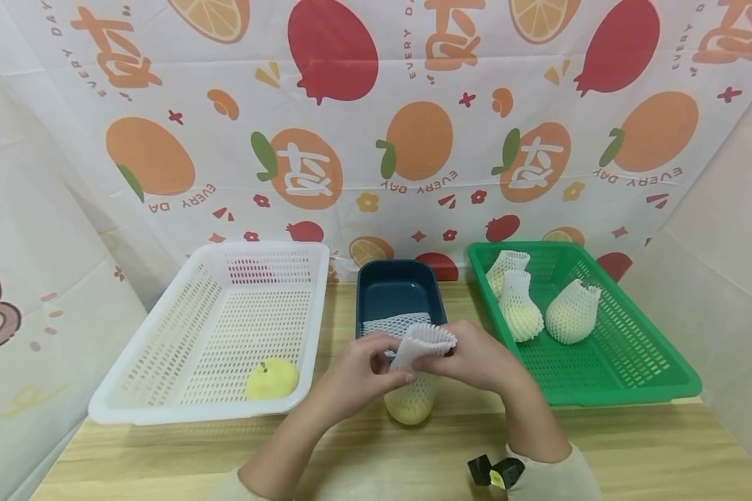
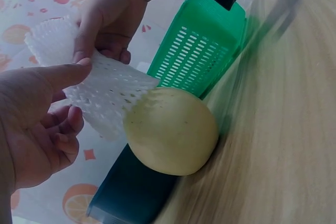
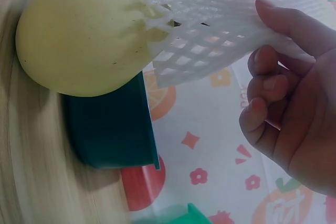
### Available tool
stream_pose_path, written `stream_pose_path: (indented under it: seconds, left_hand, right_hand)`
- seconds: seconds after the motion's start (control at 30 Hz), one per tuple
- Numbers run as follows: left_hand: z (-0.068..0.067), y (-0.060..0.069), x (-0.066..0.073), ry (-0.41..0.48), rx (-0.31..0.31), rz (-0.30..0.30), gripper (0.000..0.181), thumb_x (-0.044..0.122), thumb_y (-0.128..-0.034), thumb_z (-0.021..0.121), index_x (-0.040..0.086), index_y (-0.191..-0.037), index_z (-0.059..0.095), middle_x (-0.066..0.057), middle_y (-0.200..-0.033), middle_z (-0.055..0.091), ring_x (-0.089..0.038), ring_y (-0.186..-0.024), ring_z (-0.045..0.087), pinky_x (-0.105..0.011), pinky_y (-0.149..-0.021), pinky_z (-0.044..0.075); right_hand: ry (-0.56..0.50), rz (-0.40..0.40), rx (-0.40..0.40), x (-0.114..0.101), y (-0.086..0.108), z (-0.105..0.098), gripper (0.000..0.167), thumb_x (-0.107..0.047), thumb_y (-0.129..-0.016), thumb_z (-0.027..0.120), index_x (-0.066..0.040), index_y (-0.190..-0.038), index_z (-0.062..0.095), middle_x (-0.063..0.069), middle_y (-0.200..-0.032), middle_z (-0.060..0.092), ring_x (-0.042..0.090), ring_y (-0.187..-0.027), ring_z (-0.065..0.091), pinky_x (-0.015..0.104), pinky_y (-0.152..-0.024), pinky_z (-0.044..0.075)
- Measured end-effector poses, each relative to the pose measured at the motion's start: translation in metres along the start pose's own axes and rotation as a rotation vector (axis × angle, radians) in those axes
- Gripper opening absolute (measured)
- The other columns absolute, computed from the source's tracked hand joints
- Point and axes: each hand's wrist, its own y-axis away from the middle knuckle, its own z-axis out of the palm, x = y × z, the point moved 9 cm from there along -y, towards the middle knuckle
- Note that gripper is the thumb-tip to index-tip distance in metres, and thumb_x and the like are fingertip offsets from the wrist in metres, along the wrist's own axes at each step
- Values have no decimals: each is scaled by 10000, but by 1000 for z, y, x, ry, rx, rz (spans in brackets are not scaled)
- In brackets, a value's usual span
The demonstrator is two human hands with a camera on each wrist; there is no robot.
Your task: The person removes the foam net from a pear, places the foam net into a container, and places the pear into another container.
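Note:
A white foam net sleeve [image 1: 421, 342] is pinched between both hands at the table's middle. The left hand [image 1: 365, 369] holds its left side and the right hand [image 1: 470, 356] its right side. Below the fingers a yellow-green fruit [image 1: 410, 407] sits partly inside the net. In the left wrist view, the fruit [image 2: 173, 132] shows its bare lower part, with the net [image 2: 107, 87] over its upper end. The right wrist view shows the net's cut edge spread around the fruit [image 3: 79, 35], and the right hand [image 3: 304, 87] pinching the net.
A blue bin [image 1: 396, 285] behind the hands has foam netting [image 1: 397, 324] at its front. The white basket [image 1: 131, 376] at left holds one yellow fruit [image 1: 272, 379]. The green basket [image 1: 639, 396] at right holds several netted fruits [image 1: 572, 313].

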Motion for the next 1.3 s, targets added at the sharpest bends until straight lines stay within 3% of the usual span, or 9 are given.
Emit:
stream_pose_path:
  seconds: [0.3, 0.47, 0.63, 0.8, 1.03, 1.3]
  left_hand:
    - [1, 0, -1, 40, 17, -13, 209, 244, -824, 805, 190, -1011, 730, 84, -787, 622, -71, -675, 547, -214, -586, 506]
    - [1, 1, -1, 43, 22, -26, 161, 210, -841, 788, 185, -995, 748, 82, -817, 683, -71, -680, 571, -220, -599, 526]
    - [-4, 2, -4, 83, 81, -63, 162, 121, -872, 737, 160, -1028, 758, 36, -921, 736, -87, -752, 613, -226, -671, 552]
    - [-10, 3, -9, 143, 137, -113, 168, 151, -869, 749, 188, -1033, 759, 47, -956, 744, -97, -801, 651, -239, -703, 568]
    - [-13, 2, -11, 285, 167, -122, 213, 206, -869, 762, 132, -1068, 750, -33, -996, 745, -132, -814, 652, -256, -688, 569]
    - [-13, 0, -12, 420, 198, -131, 259, 144, -865, 761, 57, -1106, 728, -116, -1083, 717, -135, -888, 682, -269, -733, 584]
  right_hand:
    - [-59, -19, 27, -7, 0, -1, 260, -310, -862, 768, -166, -1075, 729, -31, -982, 740, 108, -807, 657, 285, -707, 560]
    - [-103, -28, 32, -10, -1, 1, 273, -296, -858, 774, -166, -1094, 731, -36, -1010, 744, 118, -847, 677, 294, -738, 570]
    - [-143, -39, 31, -11, -2, 3, 328, -268, -849, 785, -157, -1148, 707, -18, -1077, 728, 139, -934, 680, 297, -802, 573]
    - [-168, -25, 31, -10, -4, 4, 414, -251, -832, 803, -159, -1207, 655, 9, -1119, 691, 174, -951, 659, 298, -793, 579]
    - [-75, -25, 65, -9, -5, 4, 328, -317, -827, 801, -206, -1118, 699, -35, -1009, 699, 152, -831, 630, 282, -720, 572]
    - [61, -24, 169, -10, -6, -3, 290, -387, -798, 812, -252, -1044, 740, -90, -989, 595, 144, -912, 546, 289, -721, 526]
